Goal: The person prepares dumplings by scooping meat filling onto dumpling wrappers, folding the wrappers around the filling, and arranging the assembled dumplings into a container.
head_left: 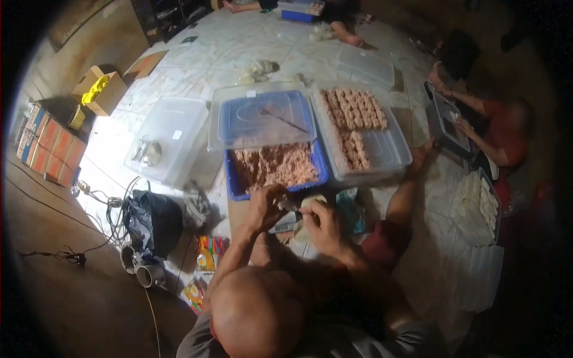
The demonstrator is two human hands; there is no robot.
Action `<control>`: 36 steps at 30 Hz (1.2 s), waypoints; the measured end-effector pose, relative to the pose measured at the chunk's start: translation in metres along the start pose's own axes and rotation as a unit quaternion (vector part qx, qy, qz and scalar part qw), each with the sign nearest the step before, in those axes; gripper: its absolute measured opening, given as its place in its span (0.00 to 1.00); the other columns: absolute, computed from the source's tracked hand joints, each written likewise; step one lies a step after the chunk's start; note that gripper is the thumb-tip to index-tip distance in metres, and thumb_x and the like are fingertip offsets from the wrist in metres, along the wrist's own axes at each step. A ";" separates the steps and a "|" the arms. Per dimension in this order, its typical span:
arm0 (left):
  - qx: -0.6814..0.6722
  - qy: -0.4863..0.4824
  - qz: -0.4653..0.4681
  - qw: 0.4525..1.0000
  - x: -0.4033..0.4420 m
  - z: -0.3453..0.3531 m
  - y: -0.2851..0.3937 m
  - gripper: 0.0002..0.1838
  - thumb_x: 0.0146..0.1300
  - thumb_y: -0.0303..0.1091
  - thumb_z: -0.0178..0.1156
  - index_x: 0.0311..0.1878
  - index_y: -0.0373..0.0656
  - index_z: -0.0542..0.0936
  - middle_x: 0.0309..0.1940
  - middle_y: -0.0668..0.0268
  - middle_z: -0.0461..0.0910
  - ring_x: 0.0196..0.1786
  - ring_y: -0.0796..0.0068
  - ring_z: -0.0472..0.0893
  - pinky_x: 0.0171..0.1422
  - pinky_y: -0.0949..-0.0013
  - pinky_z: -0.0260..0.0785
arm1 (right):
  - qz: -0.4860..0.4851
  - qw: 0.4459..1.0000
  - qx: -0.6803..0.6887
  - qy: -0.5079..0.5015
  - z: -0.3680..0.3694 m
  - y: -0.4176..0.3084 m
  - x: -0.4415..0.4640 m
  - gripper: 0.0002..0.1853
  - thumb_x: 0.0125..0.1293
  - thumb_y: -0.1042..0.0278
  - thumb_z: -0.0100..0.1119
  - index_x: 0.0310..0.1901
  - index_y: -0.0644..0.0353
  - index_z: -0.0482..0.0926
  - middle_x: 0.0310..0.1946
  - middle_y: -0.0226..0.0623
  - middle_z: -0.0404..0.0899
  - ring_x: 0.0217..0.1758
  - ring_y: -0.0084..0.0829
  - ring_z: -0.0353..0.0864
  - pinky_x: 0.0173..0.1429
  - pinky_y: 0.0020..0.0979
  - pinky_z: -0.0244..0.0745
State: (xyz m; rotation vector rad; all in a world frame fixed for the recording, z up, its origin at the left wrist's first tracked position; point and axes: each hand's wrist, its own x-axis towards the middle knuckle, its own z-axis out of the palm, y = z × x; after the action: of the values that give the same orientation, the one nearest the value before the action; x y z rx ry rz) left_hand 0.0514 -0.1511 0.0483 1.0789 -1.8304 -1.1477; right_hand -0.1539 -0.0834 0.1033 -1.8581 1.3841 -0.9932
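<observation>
My left hand [267, 206] is closed just in front of the blue tub [230, 186], fingers pinched around something small and whitish. Close beside it, my right hand [324, 222] grips a pale, round, dough-like piece [313, 200] between thumb and fingers. Pinkish minced meat [274, 166] fills the tub, whose back half is covered by a clear lid [218, 128]. A long thin utensil [285, 120] lies on that lid. Below my hands sits a small digital scale [283, 225], partly hidden. To the right, a clear tray [382, 154] holds rows of shaped meat portions [353, 110].
A clear lidded box [179, 128] stands left, near a black plastic bag [150, 222] and cables. Colourful packets [209, 252] lie by my leg. At right, a co-worker [504, 131] handles a container; a tray of pale pieces [474, 209] sits nearer.
</observation>
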 end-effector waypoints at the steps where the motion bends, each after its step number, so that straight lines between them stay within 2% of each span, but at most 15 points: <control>1: -0.016 -0.015 0.057 0.998 0.005 -0.005 0.004 0.25 0.51 0.27 0.78 0.52 0.34 0.80 0.45 0.59 0.82 0.51 0.75 0.80 0.55 0.69 0.74 | -0.046 0.998 -0.003 0.030 -0.009 -0.011 0.000 0.03 0.67 0.77 0.56 0.40 0.67 0.77 0.35 0.50 0.80 0.41 0.48 0.83 0.45 0.41 0.75; 3: -0.093 0.007 0.050 0.994 -0.001 -0.006 0.016 0.23 0.51 0.26 0.77 0.51 0.34 0.81 0.45 0.59 0.83 0.53 0.77 0.80 0.56 0.70 0.74 | 0.013 0.993 0.078 0.082 -0.012 -0.015 -0.004 0.03 0.67 0.78 0.57 0.40 0.67 0.77 0.35 0.50 0.81 0.41 0.48 0.83 0.45 0.41 0.75; 5: -0.007 0.026 0.025 0.999 -0.006 -0.007 0.025 0.20 0.48 0.25 0.76 0.47 0.34 0.84 0.28 0.62 0.83 0.34 0.73 0.82 0.42 0.66 0.75 | 0.031 0.997 0.068 0.028 -0.001 -0.005 -0.010 0.03 0.67 0.78 0.57 0.40 0.67 0.77 0.35 0.50 0.81 0.42 0.47 0.83 0.46 0.40 0.75; 9: -0.002 0.018 -0.029 0.999 0.001 0.015 -0.031 0.13 0.50 0.25 0.75 0.37 0.34 0.83 0.30 0.60 0.85 0.36 0.75 0.84 0.41 0.66 0.76 | 0.003 0.999 0.021 0.040 -0.004 -0.001 -0.009 0.03 0.67 0.78 0.57 0.41 0.67 0.77 0.34 0.46 0.80 0.39 0.43 0.83 0.43 0.38 0.75; 13: -0.068 0.006 -0.002 0.998 0.005 0.012 0.001 0.20 0.51 0.29 0.77 0.44 0.34 0.80 0.34 0.59 0.84 0.40 0.73 0.84 0.45 0.66 0.76 | 0.034 0.998 0.058 0.000 0.004 0.009 -0.008 0.04 0.67 0.77 0.59 0.42 0.66 0.78 0.34 0.45 0.80 0.41 0.42 0.82 0.46 0.36 0.75; 14: -0.061 0.019 0.010 0.998 0.003 0.011 0.004 0.20 0.51 0.29 0.77 0.45 0.34 0.79 0.36 0.58 0.84 0.41 0.73 0.83 0.46 0.66 0.75 | -0.004 0.999 0.034 0.042 0.004 0.015 -0.011 0.04 0.70 0.76 0.56 0.43 0.67 0.78 0.35 0.39 0.81 0.38 0.27 0.80 0.44 0.29 0.74; 17: -0.027 0.011 0.056 0.998 0.000 -0.001 0.011 0.21 0.52 0.30 0.77 0.44 0.34 0.78 0.35 0.60 0.82 0.39 0.73 0.81 0.46 0.65 0.75 | 0.034 0.987 0.116 0.105 0.001 0.010 -0.013 0.05 0.71 0.76 0.56 0.44 0.67 0.79 0.36 0.41 0.81 0.39 0.28 0.81 0.43 0.30 0.75; 21: 0.009 0.034 0.043 0.998 0.002 0.011 0.009 0.19 0.53 0.24 0.73 0.46 0.33 0.76 0.33 0.63 0.78 0.40 0.75 0.78 0.45 0.66 0.74 | 0.028 0.997 0.056 0.046 0.007 0.014 -0.016 0.05 0.69 0.74 0.59 0.43 0.65 0.79 0.35 0.43 0.81 0.40 0.36 0.82 0.46 0.35 0.75; 22: -0.245 0.048 -0.032 0.968 0.002 0.019 0.023 0.19 0.53 0.21 0.71 0.48 0.34 0.77 0.32 0.64 0.78 0.39 0.75 0.78 0.45 0.67 0.75 | 0.019 0.997 0.054 0.046 0.004 0.013 -0.008 0.05 0.69 0.74 0.59 0.43 0.65 0.79 0.35 0.43 0.81 0.40 0.36 0.82 0.46 0.35 0.75; 23: -0.245 0.047 -0.034 0.968 0.003 0.021 0.009 0.19 0.53 0.21 0.71 0.48 0.34 0.77 0.32 0.64 0.78 0.39 0.75 0.78 0.45 0.67 0.75 | 0.027 0.994 0.071 0.084 0.002 0.009 -0.010 0.05 0.69 0.75 0.59 0.43 0.65 0.79 0.35 0.43 0.81 0.40 0.35 0.82 0.46 0.34 0.75; 26: 0.013 0.055 -0.018 0.998 0.003 0.025 -0.007 0.20 0.54 0.27 0.76 0.48 0.35 0.79 0.36 0.66 0.80 0.43 0.75 0.80 0.47 0.71 0.76 | 0.061 0.992 0.098 0.042 0.014 0.024 -0.018 0.04 0.70 0.75 0.58 0.43 0.65 0.78 0.36 0.42 0.80 0.40 0.33 0.81 0.47 0.31 0.75; 29: -0.067 0.040 0.041 0.996 0.003 0.011 0.013 0.16 0.54 0.26 0.75 0.44 0.35 0.80 0.38 0.62 0.83 0.43 0.75 0.81 0.47 0.69 0.76 | 0.004 0.984 0.131 0.120 0.009 0.016 -0.015 0.05 0.72 0.75 0.57 0.44 0.67 0.78 0.35 0.32 0.79 0.38 0.18 0.75 0.44 0.27 0.74; 31: -0.102 0.035 0.071 0.992 -0.002 0.005 0.021 0.14 0.52 0.22 0.72 0.42 0.36 0.80 0.38 0.59 0.85 0.41 0.74 0.83 0.45 0.66 0.77 | 0.068 0.974 0.180 0.122 0.010 0.018 -0.022 0.04 0.72 0.75 0.57 0.43 0.67 0.77 0.34 0.31 0.79 0.37 0.18 0.75 0.43 0.26 0.73; 33: -0.057 0.002 0.014 0.998 0.003 0.010 0.005 0.15 0.51 0.26 0.74 0.41 0.36 0.80 0.35 0.56 0.85 0.38 0.69 0.85 0.43 0.63 0.76 | 0.055 0.995 0.085 -0.006 0.010 0.020 -0.016 0.04 0.72 0.75 0.56 0.43 0.67 0.77 0.33 0.31 0.78 0.37 0.19 0.75 0.42 0.27 0.73; 36: 0.031 0.036 0.053 0.997 0.011 0.011 -0.011 0.18 0.51 0.29 0.74 0.42 0.34 0.80 0.32 0.52 0.83 0.34 0.55 0.84 0.39 0.62 0.75 | 0.026 0.997 0.053 0.041 -0.004 0.003 -0.001 0.04 0.71 0.75 0.57 0.42 0.67 0.78 0.34 0.39 0.80 0.37 0.29 0.80 0.43 0.31 0.74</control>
State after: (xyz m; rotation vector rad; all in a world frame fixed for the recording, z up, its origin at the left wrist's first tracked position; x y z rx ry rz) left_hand 0.0401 -0.1601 0.0358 1.0311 -1.8550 -0.9843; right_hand -0.1590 -0.0830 0.1030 -1.7132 1.3922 -1.1044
